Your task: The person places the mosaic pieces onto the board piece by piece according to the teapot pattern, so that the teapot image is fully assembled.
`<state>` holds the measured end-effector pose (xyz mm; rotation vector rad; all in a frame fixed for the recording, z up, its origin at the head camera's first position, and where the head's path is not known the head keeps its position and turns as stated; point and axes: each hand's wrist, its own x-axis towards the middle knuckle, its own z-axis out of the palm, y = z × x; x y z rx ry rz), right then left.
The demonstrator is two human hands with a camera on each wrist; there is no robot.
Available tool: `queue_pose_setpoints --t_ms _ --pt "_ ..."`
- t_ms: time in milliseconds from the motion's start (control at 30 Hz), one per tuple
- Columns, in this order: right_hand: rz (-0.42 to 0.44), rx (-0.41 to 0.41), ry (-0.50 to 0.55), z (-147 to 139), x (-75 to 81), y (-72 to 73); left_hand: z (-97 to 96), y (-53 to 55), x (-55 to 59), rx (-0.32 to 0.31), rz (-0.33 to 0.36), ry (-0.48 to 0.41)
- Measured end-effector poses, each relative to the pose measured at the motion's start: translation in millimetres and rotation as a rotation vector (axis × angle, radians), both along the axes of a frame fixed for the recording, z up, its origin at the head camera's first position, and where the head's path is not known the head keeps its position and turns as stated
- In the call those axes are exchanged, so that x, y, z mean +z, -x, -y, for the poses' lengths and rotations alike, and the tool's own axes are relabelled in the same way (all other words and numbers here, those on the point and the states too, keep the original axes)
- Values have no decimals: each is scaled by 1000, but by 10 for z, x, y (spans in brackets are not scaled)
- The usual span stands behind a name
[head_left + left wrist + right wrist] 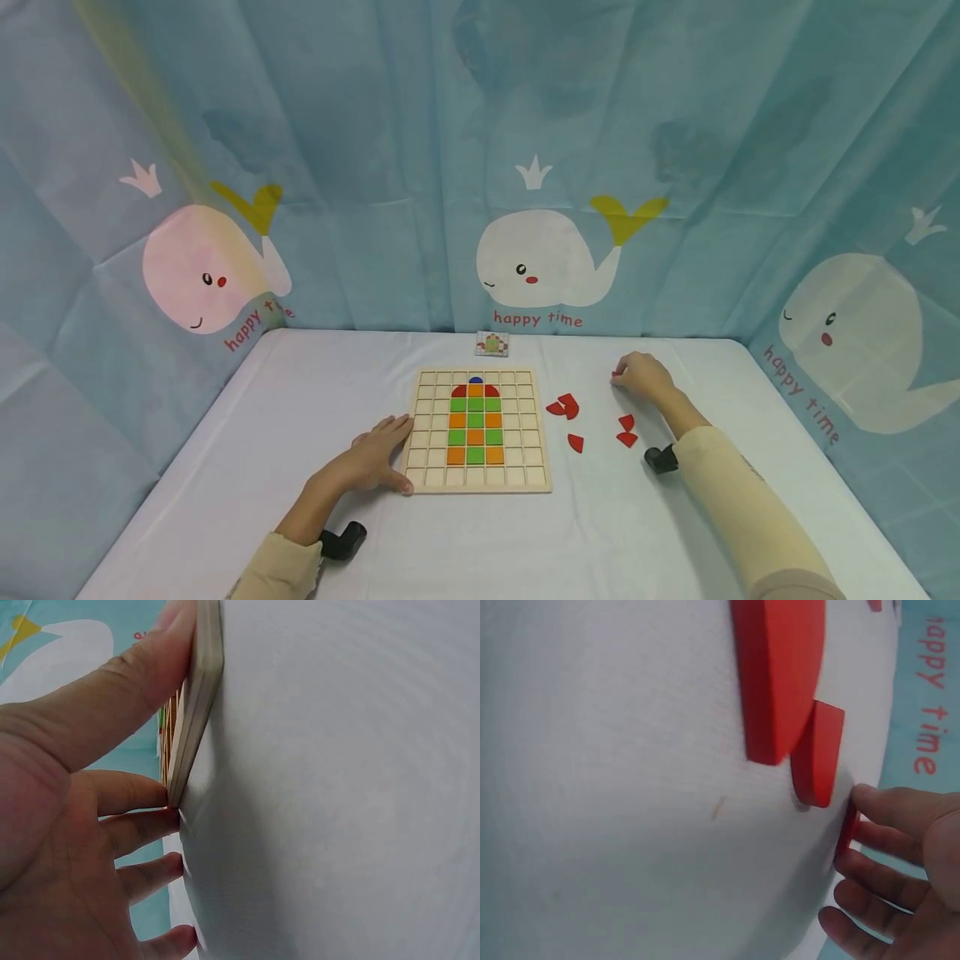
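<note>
A wooden grid board [525,477] lies on the table, holding orange and green squares, two red quarter-circle pieces and a blue piece near the top. Along its left edge rests my left hand [375,457], fingers spread and fairly straight. The left wrist view has the thumb [112,697] against the board's rim [196,712]. To the right of the board, my right hand [647,379] pinches a red quarter-circle piece [847,829] between thumb and fingers, at the tabletop. Two more red quarter-circle pieces [799,660] appear close by in the right wrist view.
Several loose red pieces [572,407] lie between the board and my right hand. A small pattern card [492,344] sits behind the board. Blue whale-print curtains [420,250] border the white table [480,550] at the back and sides.
</note>
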<state>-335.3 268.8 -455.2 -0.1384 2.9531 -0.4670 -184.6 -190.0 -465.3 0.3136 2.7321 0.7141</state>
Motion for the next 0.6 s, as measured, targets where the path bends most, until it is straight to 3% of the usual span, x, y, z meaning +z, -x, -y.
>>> queue_pose_setpoints --t_ms 267,600 --pt "61 32 12 -21 21 26 9 9 -39 5 -5 6" --pt "28 44 8 -48 31 -25 24 23 -35 -14 -7 -6"
